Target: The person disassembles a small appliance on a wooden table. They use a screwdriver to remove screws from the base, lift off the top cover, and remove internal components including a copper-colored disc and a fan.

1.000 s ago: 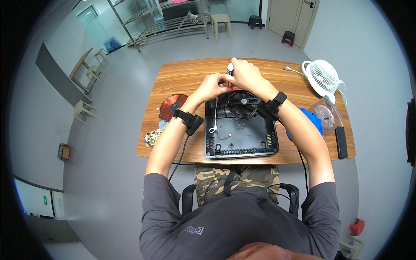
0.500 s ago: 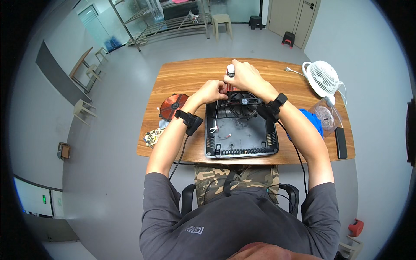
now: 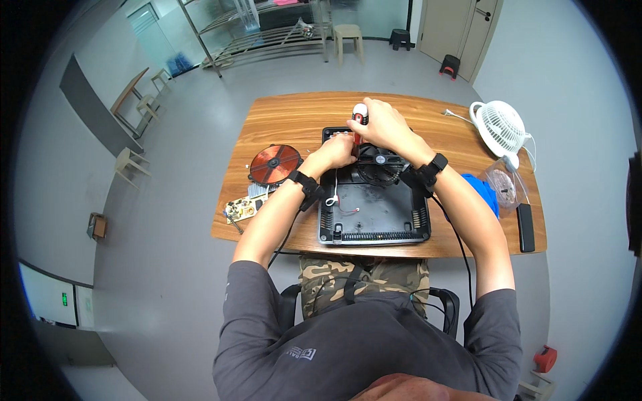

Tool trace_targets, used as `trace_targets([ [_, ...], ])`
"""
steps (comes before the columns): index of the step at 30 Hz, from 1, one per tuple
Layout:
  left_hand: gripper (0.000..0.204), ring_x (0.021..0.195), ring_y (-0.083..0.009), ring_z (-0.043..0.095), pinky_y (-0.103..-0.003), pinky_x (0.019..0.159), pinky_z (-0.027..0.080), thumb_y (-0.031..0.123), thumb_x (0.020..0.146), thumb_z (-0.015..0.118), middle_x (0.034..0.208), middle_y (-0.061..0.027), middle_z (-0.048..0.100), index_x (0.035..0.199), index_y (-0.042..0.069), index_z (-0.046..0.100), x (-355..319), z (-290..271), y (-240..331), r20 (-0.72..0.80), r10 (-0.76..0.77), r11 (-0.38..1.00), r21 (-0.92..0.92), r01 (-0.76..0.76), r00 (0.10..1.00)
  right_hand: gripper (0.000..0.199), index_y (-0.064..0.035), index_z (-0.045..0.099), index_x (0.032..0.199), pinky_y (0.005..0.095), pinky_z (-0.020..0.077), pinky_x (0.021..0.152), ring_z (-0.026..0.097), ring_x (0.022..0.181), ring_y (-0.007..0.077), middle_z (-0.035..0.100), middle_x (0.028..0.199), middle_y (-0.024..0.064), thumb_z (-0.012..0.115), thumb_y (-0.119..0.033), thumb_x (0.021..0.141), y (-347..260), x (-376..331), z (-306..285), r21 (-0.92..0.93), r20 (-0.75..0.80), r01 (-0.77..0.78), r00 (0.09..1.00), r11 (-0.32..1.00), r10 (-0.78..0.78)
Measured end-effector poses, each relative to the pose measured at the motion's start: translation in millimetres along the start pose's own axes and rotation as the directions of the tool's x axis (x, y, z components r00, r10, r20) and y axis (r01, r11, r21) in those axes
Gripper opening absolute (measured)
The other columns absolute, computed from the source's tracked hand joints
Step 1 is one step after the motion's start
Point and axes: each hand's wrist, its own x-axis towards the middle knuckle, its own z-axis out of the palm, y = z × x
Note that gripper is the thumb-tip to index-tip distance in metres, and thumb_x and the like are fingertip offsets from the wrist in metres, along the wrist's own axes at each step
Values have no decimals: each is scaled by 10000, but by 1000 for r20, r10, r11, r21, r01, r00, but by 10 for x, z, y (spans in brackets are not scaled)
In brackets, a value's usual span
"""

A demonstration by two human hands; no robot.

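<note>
In front of me lies an open black plastic appliance base [image 3: 374, 212], with a black cooling fan [image 3: 380, 160] in its upper part. My right hand [image 3: 382, 125] grips a red-and-black screwdriver [image 3: 360, 119] with a white end, held upright over the housing just left of the fan. Beside the fan, my left hand [image 3: 340, 152] has its fingers closed near the lower part of the screwdriver; what they pinch, and the screwdriver's tip, are hidden. A white-ended cable [image 3: 332, 200] hangs down inside the base.
Left of the base are a round copper coil [image 3: 275, 164] and a circuit board [image 3: 243, 208]. On the right stand a white fan [image 3: 500, 127], a blue cloth or bag [image 3: 483, 192], a clear plastic container [image 3: 501, 184] and a black oblong [image 3: 526, 227]. Cables trail from both wrist straps.
The screwdriver's red handle shows more now, standing upright beneath my right hand. My left hand has shifted slightly right and down, closer to the screwdriver. The whole view has tilted a little.
</note>
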Motion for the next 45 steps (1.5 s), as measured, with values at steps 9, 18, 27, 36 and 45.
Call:
trace_targets([
  [9, 192, 926, -347, 704, -447, 849, 552, 137, 760, 757, 917, -169, 727, 907, 26, 704, -41, -115, 211, 5, -21, 994, 111, 20, 1000, 438, 42, 640, 972, 517, 548, 803, 684, 929, 457, 692, 971, 284, 714, -380, 878, 1, -16, -89, 42, 3, -20, 1000, 999, 20],
  [18, 183, 886, -343, 710, -451, 802, 562, 207, 763, 734, 876, -153, 736, 866, 56, 738, -50, -453, 214, 23, -38, 987, 159, 34, 999, 433, 36, 629, 929, 502, 548, 794, 683, 897, 441, 682, 950, 267, 691, -392, 897, -55, 62, -291, 90, -164, -38, 985, 995, 52],
  [27, 175, 896, -367, 721, -434, 795, 580, 177, 807, 752, 956, -192, 742, 931, 54, 768, -384, -675, -616, 60, -420, 861, 342, 376, 906, 431, 29, 655, 903, 487, 540, 801, 689, 876, 417, 702, 893, 244, 656, -401, 882, 62, 13, -444, 99, -149, -103, 982, 990, 117],
  [36, 254, 1007, -382, 708, -455, 853, 579, 144, 777, 777, 1050, -222, 730, 994, 13, 759, -355, -316, -702, 112, -424, 819, 472, 327, 899, 399, 11, 684, 866, 486, 547, 789, 696, 843, 423, 706, 824, 242, 652, -385, 827, 189, -109, -485, 22, -100, -181, 978, 983, 182],
  [45, 269, 1020, -358, 710, -438, 867, 572, 167, 749, 813, 1029, -209, 739, 975, 28, 764, -351, -214, -779, 69, -401, 821, 469, 325, 913, 402, -7, 719, 847, 472, 567, 744, 710, 775, 408, 709, 762, 232, 647, -401, 818, 349, -166, -585, -27, -72, -238, 969, 971, 236],
])
